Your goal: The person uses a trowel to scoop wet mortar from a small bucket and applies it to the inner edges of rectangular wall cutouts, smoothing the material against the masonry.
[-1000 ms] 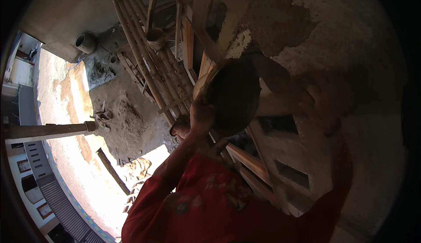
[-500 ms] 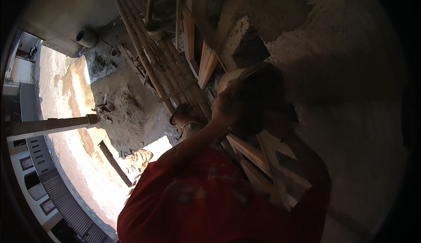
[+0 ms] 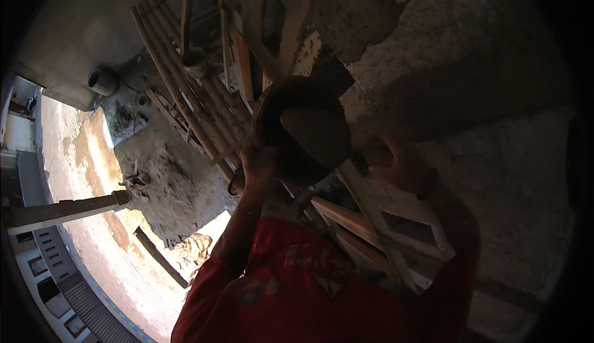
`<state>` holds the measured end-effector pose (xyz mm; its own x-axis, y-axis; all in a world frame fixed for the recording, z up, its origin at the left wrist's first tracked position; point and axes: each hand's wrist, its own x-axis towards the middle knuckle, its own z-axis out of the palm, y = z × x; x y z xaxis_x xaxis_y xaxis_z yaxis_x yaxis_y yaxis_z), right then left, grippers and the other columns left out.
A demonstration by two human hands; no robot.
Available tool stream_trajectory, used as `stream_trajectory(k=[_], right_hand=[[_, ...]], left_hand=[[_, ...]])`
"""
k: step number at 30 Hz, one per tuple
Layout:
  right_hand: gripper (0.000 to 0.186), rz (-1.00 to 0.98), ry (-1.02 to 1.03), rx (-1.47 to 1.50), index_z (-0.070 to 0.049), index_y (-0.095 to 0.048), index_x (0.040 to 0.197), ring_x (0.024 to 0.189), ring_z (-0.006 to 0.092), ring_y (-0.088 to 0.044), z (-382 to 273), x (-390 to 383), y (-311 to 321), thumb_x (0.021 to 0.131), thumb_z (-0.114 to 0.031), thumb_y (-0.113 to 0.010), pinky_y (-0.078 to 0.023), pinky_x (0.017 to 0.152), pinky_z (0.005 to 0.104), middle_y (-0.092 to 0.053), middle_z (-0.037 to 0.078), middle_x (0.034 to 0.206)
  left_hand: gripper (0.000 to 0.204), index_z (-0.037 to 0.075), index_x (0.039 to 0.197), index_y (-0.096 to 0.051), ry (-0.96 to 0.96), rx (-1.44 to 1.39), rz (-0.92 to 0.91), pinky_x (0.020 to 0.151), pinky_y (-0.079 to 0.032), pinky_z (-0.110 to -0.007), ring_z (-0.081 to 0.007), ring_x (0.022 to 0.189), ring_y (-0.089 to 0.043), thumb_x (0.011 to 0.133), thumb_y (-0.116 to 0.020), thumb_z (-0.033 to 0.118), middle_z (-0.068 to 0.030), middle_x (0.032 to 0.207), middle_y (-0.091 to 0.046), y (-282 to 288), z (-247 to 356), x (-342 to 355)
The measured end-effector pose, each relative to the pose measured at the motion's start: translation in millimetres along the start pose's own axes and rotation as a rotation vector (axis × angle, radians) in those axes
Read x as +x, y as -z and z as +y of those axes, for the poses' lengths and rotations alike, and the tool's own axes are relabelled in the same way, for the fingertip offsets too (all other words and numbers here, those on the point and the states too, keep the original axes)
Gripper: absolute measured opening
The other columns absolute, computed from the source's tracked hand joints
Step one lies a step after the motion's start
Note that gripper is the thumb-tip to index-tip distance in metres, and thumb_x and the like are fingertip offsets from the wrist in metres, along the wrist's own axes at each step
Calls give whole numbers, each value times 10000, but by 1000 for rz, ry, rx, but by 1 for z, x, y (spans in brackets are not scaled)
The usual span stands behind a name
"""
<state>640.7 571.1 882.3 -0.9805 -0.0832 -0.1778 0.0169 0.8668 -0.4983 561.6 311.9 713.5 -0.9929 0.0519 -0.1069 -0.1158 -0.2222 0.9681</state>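
My left hand (image 3: 258, 168) grips the near left rim of a dark round bucket (image 3: 265, 115), holding it up in front of my chest. A trowel with a broad rounded blade (image 3: 314, 135) lies over the bucket's mouth. To the right of the bucket, my right hand (image 3: 401, 168) is closed round the trowel's handle. Deep shadow hides what is inside the bucket.
Bamboo poles (image 3: 185, 98) and wooden planks (image 3: 346, 218) form a scaffold below me. Another bucket (image 3: 195, 62) stands on the poles. A rough, partly plastered wall (image 3: 458, 64) rises on the right. Down left are a sand heap (image 3: 164, 182), a tipped bucket (image 3: 103, 81) and a pillar (image 3: 68, 210).
The bucket has swung left, and its mouth now faces me with the trowel blade showing over it. My hands have moved farther apart. The whole view has shifted a little.
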Motion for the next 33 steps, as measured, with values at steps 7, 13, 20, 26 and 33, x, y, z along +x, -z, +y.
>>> stream_trajectory(k=[7,13,20,26,33], right_hand=[[417,-146,-203,218,-17,-605,1162,901,288,-658,28,31,4,810,-201,-728,-510,817,380,-672,140,969],[387,530,171,-723,-6,-610,1178,901,267,-632,124,59,54,903,-277,-632,-514,830,361,-668,162,1016],[397,379,42,-378,-29,-624,1157,1061,250,-568,67,2,52,852,-277,-684,-478,913,360,-598,109,1115],[409,-37,110,-668,-74,-587,1226,1001,297,-615,63,-4,-51,854,-240,-631,-496,870,436,-639,144,1034],[297,-150,-43,-571,-139,-655,1123,898,270,-631,70,0,-92,843,-128,-559,-489,794,437,-640,101,987]], left_hand=[[470,-50,1208,-565,-1,-18,103,715,-488,-242,-109,848,-585,741,-527,-77,-71,995,-645,45,-19,7],[516,-59,1255,-540,-37,8,109,814,-489,-276,-151,977,-603,743,-480,-54,-104,1102,-644,49,-23,6],[460,-16,1218,-555,-15,484,61,804,-518,-401,-325,964,-669,759,-522,0,-236,1013,-668,32,-38,-1],[534,24,1272,-548,-102,357,-100,868,-505,-423,-347,1054,-653,739,-520,16,-248,1081,-663,-22,-14,-21],[576,55,1285,-555,-95,380,-159,919,-483,-381,-298,1093,-639,713,-518,-4,-189,1107,-670,-58,12,-35]])
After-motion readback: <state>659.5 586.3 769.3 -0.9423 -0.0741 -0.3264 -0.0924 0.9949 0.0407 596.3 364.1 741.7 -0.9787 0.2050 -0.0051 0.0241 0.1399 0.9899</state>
